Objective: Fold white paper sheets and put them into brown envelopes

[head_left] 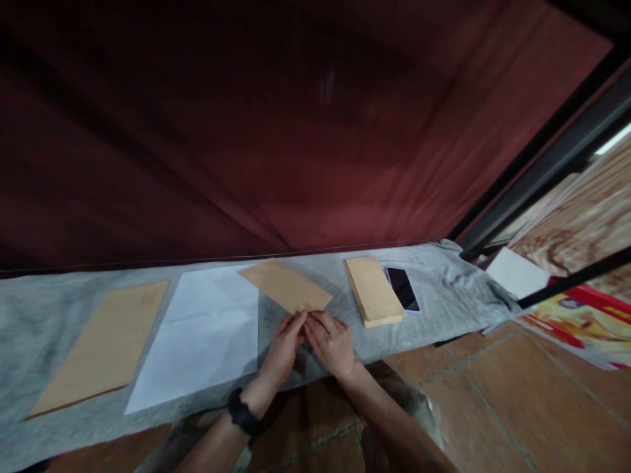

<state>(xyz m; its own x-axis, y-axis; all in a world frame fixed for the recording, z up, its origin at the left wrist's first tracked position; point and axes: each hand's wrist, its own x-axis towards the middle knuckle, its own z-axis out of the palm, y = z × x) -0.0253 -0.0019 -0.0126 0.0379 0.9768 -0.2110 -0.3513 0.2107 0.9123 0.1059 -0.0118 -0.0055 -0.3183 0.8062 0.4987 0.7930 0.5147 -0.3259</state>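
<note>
Curtain: a broad sheet of dark red cloth [305, 131] fills the far side, hanging in soft diagonal folds down to the work surface.
Floor: reddish-brown square tiles [493, 407] with thin grout lines spread across the near right.
Grey cloth: a matte, felt-like grey cloth [444, 282] runs left to right as a long strip, its right end rumpled.
White sheet: a large white paper [202, 335] lies flat on the cloth left of the hands, faint creases crossing it.
Large tan envelope: a flat, smooth brown rectangle [103, 345] lies at the far left, just beside the white sheet.
Stack: a neat pile of tan envelopes [373, 289] sits to the right of the hands, edges squared, visibly thick.
Small envelope: one tan paper envelope [283, 284] lies angled on the cloth, its far corner overlapping the white sheet, its near right end at the fingertips.
Phone: a black, glossy slab [403, 288] rests just beside the stack on its right.
Left hand: the left hand [284, 345] has fingers curled and pinched on the near edge of the small envelope; a black band wraps the wrist.
Right hand: the right hand [331, 341] lies knuckles up, fingers bent, tips pressing the same edge, touching the left fingertips.
Right margin: a white sheet and bright red-and-yellow printed paper [582, 325] lie on the floor.
</note>
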